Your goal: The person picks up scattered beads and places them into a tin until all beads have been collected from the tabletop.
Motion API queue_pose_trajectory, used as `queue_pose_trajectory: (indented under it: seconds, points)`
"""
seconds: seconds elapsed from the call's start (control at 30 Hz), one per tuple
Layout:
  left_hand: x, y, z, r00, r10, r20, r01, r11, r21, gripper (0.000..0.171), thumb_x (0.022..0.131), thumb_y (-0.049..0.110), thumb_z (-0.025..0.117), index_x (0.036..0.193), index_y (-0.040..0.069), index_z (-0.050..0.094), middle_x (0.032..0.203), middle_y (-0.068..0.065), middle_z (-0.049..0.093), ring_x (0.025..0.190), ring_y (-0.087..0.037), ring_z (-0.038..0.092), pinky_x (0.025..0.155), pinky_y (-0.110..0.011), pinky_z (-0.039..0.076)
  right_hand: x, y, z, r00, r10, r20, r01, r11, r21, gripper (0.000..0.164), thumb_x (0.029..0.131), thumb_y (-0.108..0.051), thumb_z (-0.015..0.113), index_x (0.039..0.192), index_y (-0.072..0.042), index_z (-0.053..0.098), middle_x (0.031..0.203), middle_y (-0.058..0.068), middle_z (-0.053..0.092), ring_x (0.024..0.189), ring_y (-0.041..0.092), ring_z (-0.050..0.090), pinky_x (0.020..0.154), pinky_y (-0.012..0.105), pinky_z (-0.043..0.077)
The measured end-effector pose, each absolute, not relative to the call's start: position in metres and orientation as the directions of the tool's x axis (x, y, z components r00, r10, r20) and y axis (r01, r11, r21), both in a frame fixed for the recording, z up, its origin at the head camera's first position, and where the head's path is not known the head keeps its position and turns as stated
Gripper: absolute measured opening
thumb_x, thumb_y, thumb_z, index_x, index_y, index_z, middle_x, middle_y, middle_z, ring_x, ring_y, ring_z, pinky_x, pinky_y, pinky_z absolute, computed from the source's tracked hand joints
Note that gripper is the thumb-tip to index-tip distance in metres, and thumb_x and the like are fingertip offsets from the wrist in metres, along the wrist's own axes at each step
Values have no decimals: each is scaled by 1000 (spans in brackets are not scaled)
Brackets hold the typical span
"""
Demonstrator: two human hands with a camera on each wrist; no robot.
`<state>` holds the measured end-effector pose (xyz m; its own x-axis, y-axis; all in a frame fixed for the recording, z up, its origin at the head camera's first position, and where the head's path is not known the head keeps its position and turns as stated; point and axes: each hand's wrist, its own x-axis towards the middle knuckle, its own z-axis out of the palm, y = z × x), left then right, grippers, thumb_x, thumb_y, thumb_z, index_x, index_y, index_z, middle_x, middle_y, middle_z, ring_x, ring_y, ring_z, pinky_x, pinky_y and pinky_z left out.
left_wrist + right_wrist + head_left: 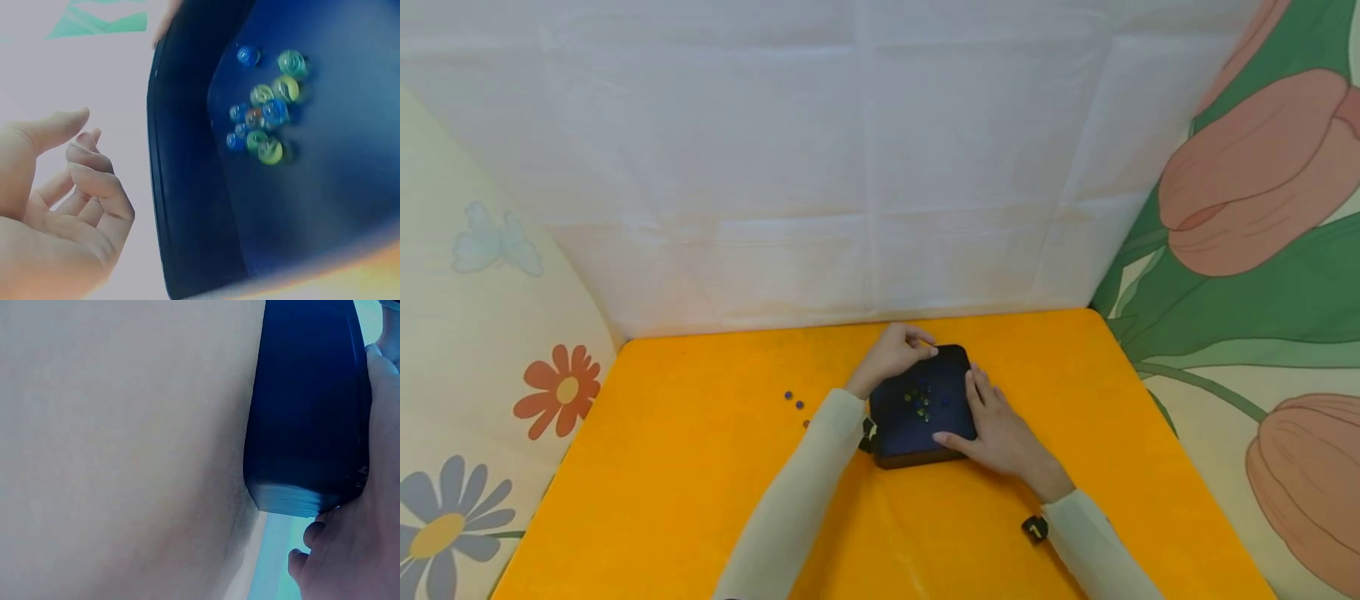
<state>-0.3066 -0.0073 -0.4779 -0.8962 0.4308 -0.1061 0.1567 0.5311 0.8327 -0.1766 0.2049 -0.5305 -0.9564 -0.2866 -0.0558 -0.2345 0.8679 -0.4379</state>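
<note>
A dark blue square box (887, 454) stands on the table with its top uncovered. Several glass marbles (273, 112) in blue, green, yellow and reddish tones cluster on its floor. Above the box's far left side is my left hand (895, 354). In the left wrist view its fingers (103, 194) are loosely bent, with no object visible between them and the thumb. My right hand (1006, 429) holds the box at its near right corner, thumb over the near rim and fingers along the right side. The right wrist view shows this hand (350, 562) against the dark box wall (306, 419).
Left of the box, three small marbles (800, 405) lie on the orange tabletop (700, 467), one close to the left sleeve (808, 492). A white sheet (850, 167) hangs behind the table, with floral cloths (1240, 325) on both sides.
</note>
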Motion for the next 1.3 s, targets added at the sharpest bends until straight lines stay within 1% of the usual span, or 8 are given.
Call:
queue_pose_trajectory:
  seconds: [0.17,0.37,0.5,0.73,0.9,0.97,1.1,1.3]
  points:
    - [-303,-28,-477,-911,401,-99,150,545,825,23,99,26,74,115,10,80,111,-12,73,93,-22,64,76,-29,51,-177,205,-529,-956,-285,-66,-228,868,-442,119,93,-79,57,167,-2,5,178,17,-3,165,39,12,131,58,19]
    - [-300,-61,-481,-920,377,-105,130,549,825,20,100,25,74,108,7,78,99,-12,71,83,-20,61,69,-27,47,-176,204,-529,-958,-278,-67,-220,867,-447,120,92,-79,57,167,-1,6,178,17,-3,165,39,12,131,59,19]
    - [-297,-86,-484,-928,350,-129,99,566,819,21,101,26,72,110,7,76,102,-12,71,84,-21,61,68,-28,48,-175,204,-528,-959,-278,-64,-221,865,-450,120,92,-78,58,167,0,6,178,17,-3,165,38,11,131,58,19]
    - [-292,-127,-493,-945,288,-154,50,594,803,23,104,27,69,115,8,75,110,-14,69,90,-25,62,73,-31,50,-175,204,-529,-958,-280,-56,-226,863,-452,120,92,-79,58,167,0,6,178,18,-2,165,39,12,131,58,20]
    - [-288,-155,-499,-953,246,-175,5,592,806,26,105,27,66,120,6,73,112,-21,68,80,-35,65,63,-33,51,-175,204,-529,-959,-277,-67,-218,865,-453,120,92,-79,58,168,-2,4,178,16,-4,165,38,11,131,57,19]
    - [-286,-165,-502,-955,231,-188,-17,587,809,27,106,27,66,122,6,72,113,-23,68,77,-36,66,61,-35,52,-175,204,-529,-959,-273,-71,-213,864,-456,120,92,-79,57,168,-3,3,178,15,-5,165,38,11,131,57,18]
    - [-284,-185,-509,-959,192,-210,-61,584,810,30,105,27,66,124,4,71,112,-22,68,75,-32,67,64,-36,53,-175,204,-530,-959,-274,-69,-213,861,-462,120,92,-79,57,168,-3,3,178,16,-5,165,38,11,131,58,19]
    - [-278,-208,-520,-962,139,-236,-110,591,799,30,104,23,67,124,1,71,105,-18,70,84,-25,69,73,-32,56,-175,206,-530,-959,-277,-63,-218,858,-465,120,92,-79,57,168,-4,2,178,17,-3,165,39,12,131,59,20]
